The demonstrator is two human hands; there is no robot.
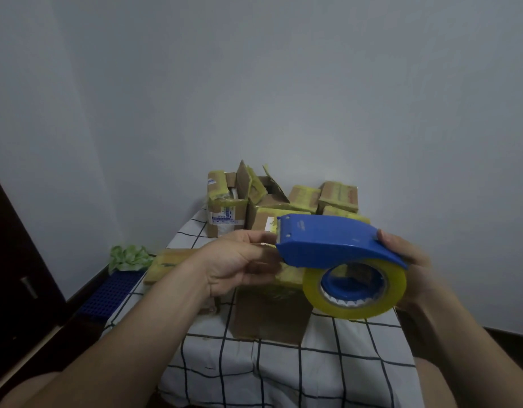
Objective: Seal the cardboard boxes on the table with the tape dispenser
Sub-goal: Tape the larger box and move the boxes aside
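Head view: right hand (pixel 410 260) grips the tape dispenser (pixel 328 242) from behind, left hand (pixel 239 260) pinches the tape (pixel 310 288) up front, probably freeing a strip for the box (pixel 269 316) mid table (pixel 254 375).

- We can read no word or number anywhere.
- The blue plastic tape dispenser (pixel 328 242) bears small raised lettering on its side, too blurred for us to read.
- The tall brown cardboard box (pixel 239 214) at the back carries a white label (pixel 223 217) with blue print, likewise illegible.
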